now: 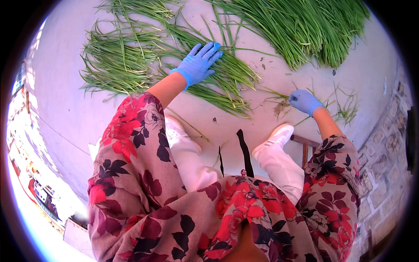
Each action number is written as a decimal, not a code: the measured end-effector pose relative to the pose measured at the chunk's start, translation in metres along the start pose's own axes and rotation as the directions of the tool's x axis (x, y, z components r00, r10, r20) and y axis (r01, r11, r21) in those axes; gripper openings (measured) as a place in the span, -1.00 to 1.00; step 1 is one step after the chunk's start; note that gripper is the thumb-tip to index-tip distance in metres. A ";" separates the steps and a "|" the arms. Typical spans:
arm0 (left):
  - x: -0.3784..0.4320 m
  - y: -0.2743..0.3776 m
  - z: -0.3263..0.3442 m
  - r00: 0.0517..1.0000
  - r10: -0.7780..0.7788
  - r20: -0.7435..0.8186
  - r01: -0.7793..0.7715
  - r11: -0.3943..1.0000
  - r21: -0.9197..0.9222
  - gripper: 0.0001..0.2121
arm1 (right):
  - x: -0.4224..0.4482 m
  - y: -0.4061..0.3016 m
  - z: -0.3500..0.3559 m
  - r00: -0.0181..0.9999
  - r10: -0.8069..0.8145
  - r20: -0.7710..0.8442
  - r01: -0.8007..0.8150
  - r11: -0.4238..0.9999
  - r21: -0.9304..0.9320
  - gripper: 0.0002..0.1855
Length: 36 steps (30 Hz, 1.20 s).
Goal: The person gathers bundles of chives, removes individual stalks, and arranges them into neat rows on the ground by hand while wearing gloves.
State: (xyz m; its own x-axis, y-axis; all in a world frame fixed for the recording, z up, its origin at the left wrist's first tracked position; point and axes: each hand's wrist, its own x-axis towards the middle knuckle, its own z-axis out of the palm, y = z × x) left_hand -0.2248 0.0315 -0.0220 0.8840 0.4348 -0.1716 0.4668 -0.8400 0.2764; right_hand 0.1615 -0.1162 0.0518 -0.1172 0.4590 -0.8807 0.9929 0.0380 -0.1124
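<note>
My left hand, in a blue disposable glove, lies palm down with its fingers apart on a loose bunch of long green chive-like leaves. The bunch is spread on the pale floor, its cut ends pointing right. To the right, my right hand, gloved the same way, has its fingers curled together. Thin green stalks run into its fingertips, close to the floor. Left of my left hand is a second heap of the same leaves, with its stalk ends lying unevenly.
A large, thick pile of green leaves lies at the upper right. Loose trimmings are scattered beyond my right hand. A wooden stool-like frame stands by my right shoe. A stone wall borders the right side.
</note>
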 end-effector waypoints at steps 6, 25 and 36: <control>0.001 0.000 -0.007 0.998 0.002 0.064 -0.003 1.000 0.015 -0.36 | 0.020 0.009 -0.006 0.910 0.171 -0.377 -0.087 0.969 0.231 -0.80; 0.027 0.035 -0.042 0.976 -0.154 -0.156 0.003 0.721 -0.693 -0.66 | -0.009 0.007 -0.096 0.975 0.070 -0.212 0.173 0.365 0.915 -0.78; 0.048 0.059 -0.066 0.925 -0.212 0.315 0.330 0.039 -0.943 -0.63 | 0.053 -0.123 -0.148 0.868 -0.125 -0.480 0.496 0.239 0.835 -0.64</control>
State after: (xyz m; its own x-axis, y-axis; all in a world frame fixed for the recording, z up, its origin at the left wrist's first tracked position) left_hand -0.1534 0.0245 0.0487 0.7113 0.4785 -0.5148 0.3320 0.4168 0.8462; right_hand 0.0358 0.0348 0.0868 -0.2170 0.8201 -0.5294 0.1643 -0.5039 -0.8480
